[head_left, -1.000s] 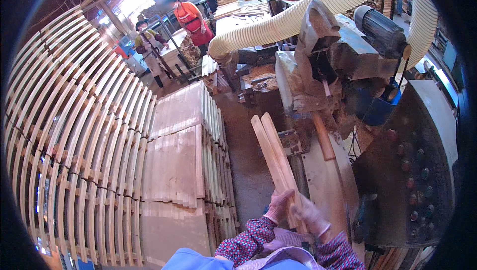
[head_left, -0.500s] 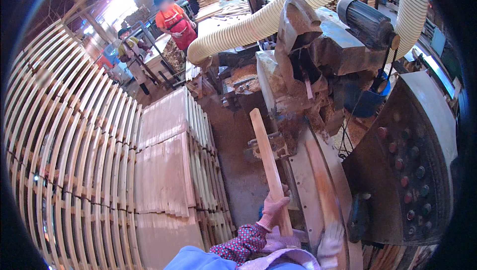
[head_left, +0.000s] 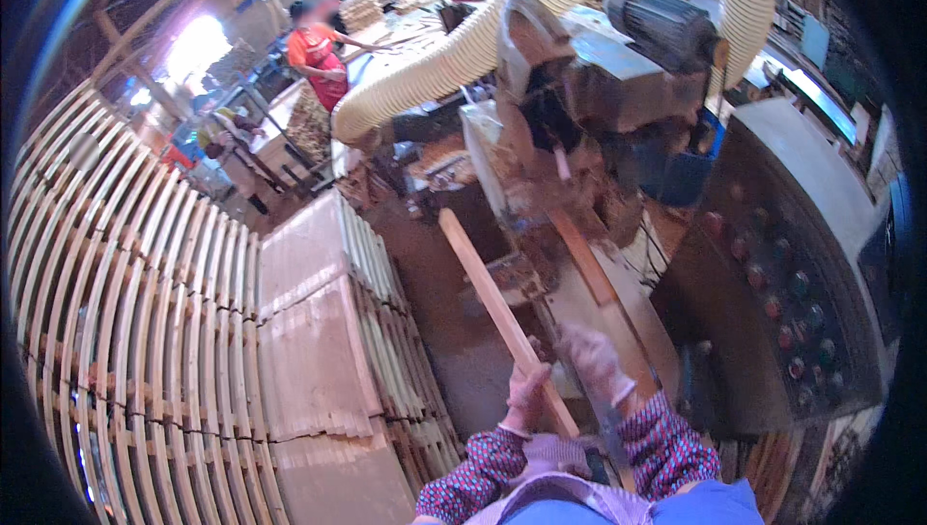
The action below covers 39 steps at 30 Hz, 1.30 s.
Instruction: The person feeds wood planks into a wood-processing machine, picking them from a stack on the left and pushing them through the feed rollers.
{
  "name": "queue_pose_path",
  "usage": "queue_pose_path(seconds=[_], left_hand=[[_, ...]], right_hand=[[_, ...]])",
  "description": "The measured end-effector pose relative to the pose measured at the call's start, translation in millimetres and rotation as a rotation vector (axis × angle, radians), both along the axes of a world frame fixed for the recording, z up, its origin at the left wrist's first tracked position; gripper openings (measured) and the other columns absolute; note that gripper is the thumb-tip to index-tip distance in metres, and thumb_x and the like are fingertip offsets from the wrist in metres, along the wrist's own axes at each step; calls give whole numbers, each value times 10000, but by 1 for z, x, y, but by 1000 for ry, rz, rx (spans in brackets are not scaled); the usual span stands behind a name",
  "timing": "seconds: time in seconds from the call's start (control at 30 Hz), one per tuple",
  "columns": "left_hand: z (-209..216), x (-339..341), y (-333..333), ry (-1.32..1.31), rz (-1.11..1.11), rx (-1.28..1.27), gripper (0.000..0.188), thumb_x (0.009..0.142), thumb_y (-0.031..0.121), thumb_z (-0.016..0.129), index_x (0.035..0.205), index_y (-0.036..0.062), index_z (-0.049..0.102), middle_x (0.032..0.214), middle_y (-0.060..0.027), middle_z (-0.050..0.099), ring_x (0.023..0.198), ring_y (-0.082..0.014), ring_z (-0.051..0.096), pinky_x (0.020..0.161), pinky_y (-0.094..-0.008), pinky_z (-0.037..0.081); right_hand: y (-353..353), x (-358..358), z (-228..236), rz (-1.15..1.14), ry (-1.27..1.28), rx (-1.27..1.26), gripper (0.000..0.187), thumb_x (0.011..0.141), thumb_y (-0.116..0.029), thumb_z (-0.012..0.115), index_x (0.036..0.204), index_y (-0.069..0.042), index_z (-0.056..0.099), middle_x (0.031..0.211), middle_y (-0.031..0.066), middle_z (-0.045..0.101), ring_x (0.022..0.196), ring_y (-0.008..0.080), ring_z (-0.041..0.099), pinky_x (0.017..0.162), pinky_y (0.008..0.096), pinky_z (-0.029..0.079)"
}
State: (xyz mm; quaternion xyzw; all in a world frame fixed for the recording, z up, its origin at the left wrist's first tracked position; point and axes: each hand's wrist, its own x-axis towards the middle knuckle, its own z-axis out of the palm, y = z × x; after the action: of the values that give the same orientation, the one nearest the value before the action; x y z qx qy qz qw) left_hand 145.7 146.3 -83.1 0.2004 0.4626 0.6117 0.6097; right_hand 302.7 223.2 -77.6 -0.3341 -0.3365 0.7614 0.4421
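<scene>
My left hand (head_left: 526,395), in a pinkish glove, is closed around the lower part of a long wooden slat (head_left: 491,298). The slat slants up and away to the left, in the gap beside the machine bed. Gloved too, my right hand (head_left: 596,363) is over the near part of the metal machine bed (head_left: 632,327); motion blurs its fingers, and whether they grip anything is unclear. Farther up the bed, a reddish-brown wooden strip (head_left: 582,259) lies with its far end under the dusty machine head (head_left: 541,110).
Stacked boards (head_left: 304,341) and a tall rack of slats (head_left: 145,303) line the left. A control panel (head_left: 772,283) with several buttons stands at right. A ribbed hose (head_left: 435,61), a motor (head_left: 661,23) and a blue bucket (head_left: 676,172) surround the machine. Farther back are people (head_left: 323,61).
My right hand has moved forward from the lower right over the bed. The view has shifted somewhat. The left hand still holds its slat, and the strip on the bed now shows distinctly.
</scene>
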Motion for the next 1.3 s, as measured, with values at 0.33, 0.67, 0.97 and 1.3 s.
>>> queue_pose_path(seconds=[0.33, 0.67, 0.97, 1.3], left_hand=[[0, 22, -69, 391, -480, -45, 729, 951, 207, 581, 1565, 18, 236, 1606, -171, 283, 1495, -267, 246, 1212, -383, 191], [-105, -113, -171, 645, -34, -486, 549, 967, 281, 621, 1378, -62, 498, 1363, -153, 566, 1298, -252, 494, 1113, -330, 351], [-67, -162, -345, 1307, -24, -977, 969, 792, 418, 791, 1518, -16, 317, 1564, -217, 330, 1469, -331, 284, 1218, -377, 215], [-124, -227, -457, 1531, -225, -1493, 1273, 671, 635, 781, 1576, 21, 129, 1602, -244, 226, 1490, -415, 188, 1216, -496, 147]], right_hand=[[-238, 122, 59, -40, -1484, 511, 683, 829, -167, 665, 1453, -15, 434, 1428, 263, 484, 1199, 441, 567, 990, 483, 492], [-27, 83, 12, -62, -1815, 1000, 544, 826, -115, 545, 1356, 3, 519, 1385, 193, 501, 1272, 409, 470, 1084, 475, 402], [79, 36, -48, -326, -1241, 948, 371, 944, -181, 617, 1312, -137, 636, 1226, 153, 668, 1067, 258, 661, 909, 348, 535], [-202, 4, 11, 160, -792, 361, 376, 917, -150, 676, 1276, -41, 652, 1270, 131, 666, 1161, 189, 623, 991, 311, 496]])
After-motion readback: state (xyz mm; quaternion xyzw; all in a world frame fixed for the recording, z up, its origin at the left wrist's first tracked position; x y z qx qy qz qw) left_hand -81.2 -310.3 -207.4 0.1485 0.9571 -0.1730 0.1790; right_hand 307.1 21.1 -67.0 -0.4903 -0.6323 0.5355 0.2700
